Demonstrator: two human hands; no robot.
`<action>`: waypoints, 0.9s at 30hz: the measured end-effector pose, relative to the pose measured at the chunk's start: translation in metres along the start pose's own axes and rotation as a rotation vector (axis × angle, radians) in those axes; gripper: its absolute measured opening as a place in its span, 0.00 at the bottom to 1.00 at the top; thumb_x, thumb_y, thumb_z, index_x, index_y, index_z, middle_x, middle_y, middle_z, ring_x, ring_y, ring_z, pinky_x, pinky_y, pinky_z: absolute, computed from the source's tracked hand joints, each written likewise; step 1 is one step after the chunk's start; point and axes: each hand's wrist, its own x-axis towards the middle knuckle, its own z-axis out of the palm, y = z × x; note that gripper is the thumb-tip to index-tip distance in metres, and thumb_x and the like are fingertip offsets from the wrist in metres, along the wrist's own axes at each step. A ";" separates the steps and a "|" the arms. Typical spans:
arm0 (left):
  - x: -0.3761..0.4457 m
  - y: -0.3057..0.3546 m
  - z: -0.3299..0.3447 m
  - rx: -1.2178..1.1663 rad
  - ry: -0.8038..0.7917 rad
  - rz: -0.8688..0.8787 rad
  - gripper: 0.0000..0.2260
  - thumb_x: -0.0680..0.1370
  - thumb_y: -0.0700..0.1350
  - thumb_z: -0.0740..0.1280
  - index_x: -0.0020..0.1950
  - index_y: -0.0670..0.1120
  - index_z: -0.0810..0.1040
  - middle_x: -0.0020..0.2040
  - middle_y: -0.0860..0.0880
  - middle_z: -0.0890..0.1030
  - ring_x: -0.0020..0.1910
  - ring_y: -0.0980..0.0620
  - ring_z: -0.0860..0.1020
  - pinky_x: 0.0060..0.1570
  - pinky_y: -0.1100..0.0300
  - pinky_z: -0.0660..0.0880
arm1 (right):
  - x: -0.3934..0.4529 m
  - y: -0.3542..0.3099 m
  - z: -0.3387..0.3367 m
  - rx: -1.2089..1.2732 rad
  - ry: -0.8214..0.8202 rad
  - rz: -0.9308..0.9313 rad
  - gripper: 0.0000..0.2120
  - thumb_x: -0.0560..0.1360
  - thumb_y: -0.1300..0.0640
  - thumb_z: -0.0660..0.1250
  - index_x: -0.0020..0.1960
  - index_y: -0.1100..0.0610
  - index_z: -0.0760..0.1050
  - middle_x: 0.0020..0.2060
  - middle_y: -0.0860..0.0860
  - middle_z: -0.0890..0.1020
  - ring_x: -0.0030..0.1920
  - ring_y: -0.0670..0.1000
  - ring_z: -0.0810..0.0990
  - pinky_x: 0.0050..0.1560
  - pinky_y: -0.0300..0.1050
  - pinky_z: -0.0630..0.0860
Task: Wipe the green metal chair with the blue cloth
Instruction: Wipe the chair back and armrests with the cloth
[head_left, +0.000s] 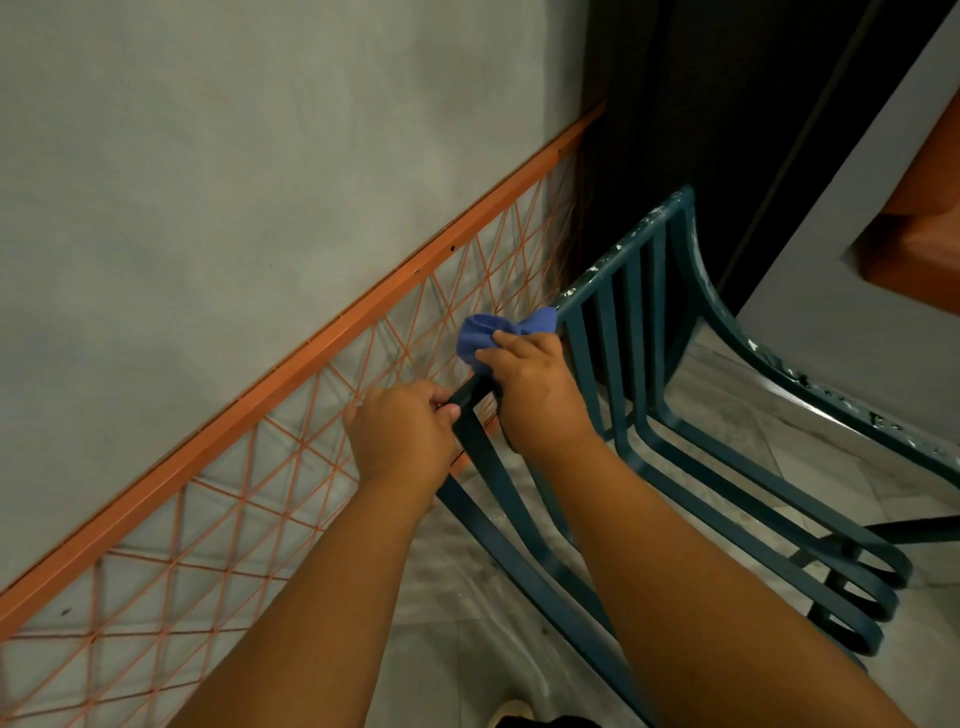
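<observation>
A grey plaster wall (208, 156) is filling the upper left, and along it an orange metal frame with a crossed orange wire grid (291, 364) is running diagonally from the lower left up to the right. Beside it the green metal chair with flat slats (644, 322) is standing on the pale tiled floor (727, 405); its top rail, spotted with white chipped paint, is running from near the hands up toward the dark corner, and its slats are curving down toward the lower right. The left hand (400, 431) is gripping the near end of this rail with curled fingers. The right hand (535, 384) is clenching the crumpled blue cloth (485, 332), pressing it onto the rail just beyond the left hand; the cloth is sticking out above the fingers.
</observation>
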 end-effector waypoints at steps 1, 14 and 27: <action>0.001 0.002 -0.001 0.026 -0.008 -0.009 0.06 0.77 0.52 0.68 0.51 0.55 0.82 0.45 0.54 0.83 0.51 0.49 0.76 0.57 0.50 0.65 | 0.000 -0.004 0.002 -0.017 -0.016 0.010 0.22 0.61 0.74 0.74 0.54 0.61 0.81 0.54 0.61 0.82 0.54 0.65 0.76 0.48 0.58 0.79; 0.007 0.010 -0.007 0.231 -0.086 0.026 0.06 0.78 0.52 0.65 0.45 0.54 0.81 0.42 0.53 0.80 0.51 0.49 0.73 0.51 0.53 0.62 | 0.010 -0.015 0.001 -0.070 -0.108 0.032 0.13 0.61 0.71 0.74 0.42 0.58 0.81 0.39 0.52 0.83 0.43 0.58 0.74 0.45 0.46 0.69; 0.011 0.004 -0.008 0.236 -0.129 0.099 0.08 0.78 0.50 0.62 0.42 0.53 0.79 0.37 0.53 0.77 0.37 0.51 0.72 0.47 0.56 0.60 | -0.019 -0.039 0.015 0.044 0.000 0.087 0.14 0.63 0.68 0.75 0.46 0.59 0.81 0.46 0.54 0.83 0.41 0.58 0.71 0.41 0.52 0.77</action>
